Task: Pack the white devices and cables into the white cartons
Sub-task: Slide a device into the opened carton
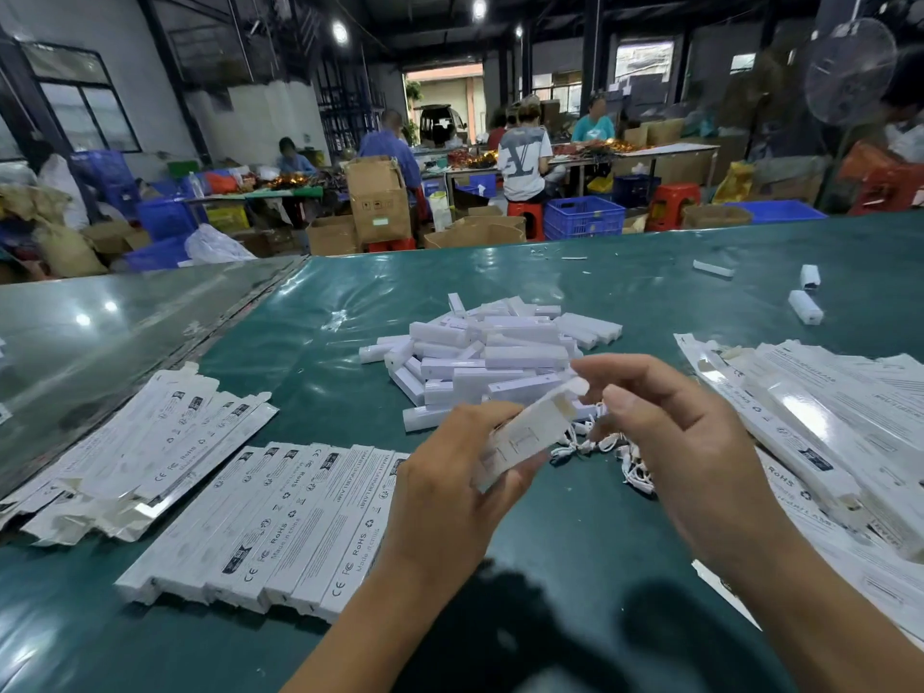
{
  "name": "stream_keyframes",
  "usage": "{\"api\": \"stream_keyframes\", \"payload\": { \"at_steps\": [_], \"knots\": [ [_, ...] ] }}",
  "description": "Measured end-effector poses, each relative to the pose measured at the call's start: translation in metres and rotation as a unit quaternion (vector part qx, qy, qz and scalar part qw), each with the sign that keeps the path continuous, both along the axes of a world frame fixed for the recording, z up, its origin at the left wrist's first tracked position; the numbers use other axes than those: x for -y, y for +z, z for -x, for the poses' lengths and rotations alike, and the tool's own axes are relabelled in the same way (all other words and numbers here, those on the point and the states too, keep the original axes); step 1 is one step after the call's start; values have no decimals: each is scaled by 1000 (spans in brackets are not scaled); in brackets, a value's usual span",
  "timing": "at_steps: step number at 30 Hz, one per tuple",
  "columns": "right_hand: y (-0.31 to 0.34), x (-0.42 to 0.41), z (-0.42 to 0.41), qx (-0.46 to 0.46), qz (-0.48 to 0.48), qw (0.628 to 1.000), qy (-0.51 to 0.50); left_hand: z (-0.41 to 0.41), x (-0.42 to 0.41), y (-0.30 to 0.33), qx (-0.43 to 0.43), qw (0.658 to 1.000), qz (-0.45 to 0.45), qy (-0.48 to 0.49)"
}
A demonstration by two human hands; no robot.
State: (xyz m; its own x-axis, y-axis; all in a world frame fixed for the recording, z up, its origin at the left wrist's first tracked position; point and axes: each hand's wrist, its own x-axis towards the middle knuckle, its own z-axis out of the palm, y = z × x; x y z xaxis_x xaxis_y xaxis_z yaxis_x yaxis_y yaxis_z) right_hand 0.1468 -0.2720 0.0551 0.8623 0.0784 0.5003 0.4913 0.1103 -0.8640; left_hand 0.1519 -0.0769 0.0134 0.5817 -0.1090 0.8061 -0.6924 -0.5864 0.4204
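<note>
My left hand (452, 472) grips a long white carton (527, 432), tilted up to the right with its open end showing. My right hand (670, 437) is at that open end, its fingertips touching the end flap (580, 386). Behind my hands lies a pile of white devices (495, 355). A tangle of white cables (605, 450) lies on the table under my right hand, partly hidden by it. A row of filled white cartons (280, 522) lies at my left front.
The green table (575, 532) holds flat unfolded cartons (140, 442) at the left and another spread of cartons and leaflets (825, 422) at the right. Three loose devices (805, 306) lie far right. People sit at benches among boxes and crates beyond.
</note>
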Motion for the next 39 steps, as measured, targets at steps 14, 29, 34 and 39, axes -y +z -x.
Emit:
{"api": "stream_keyframes", "payload": {
  "at_steps": [14, 29, 34, 39],
  "knots": [
    [-6, -6, 9, 284, 203, 926, -141, 14, 16, 5, -263, 910, 188, -259],
    [-12, -17, 9, 134, 101, 969, -184, 18, 13, 11, -209, 959, 52, -186],
    [-16, -17, 1, -85, -37, 995, -45, 18, 10, 10, -187, 970, 0, -155],
    [-14, -15, 3, -41, 67, 996, -34, 14, 5, 7, -183, 976, -103, -57]
  ]
}}
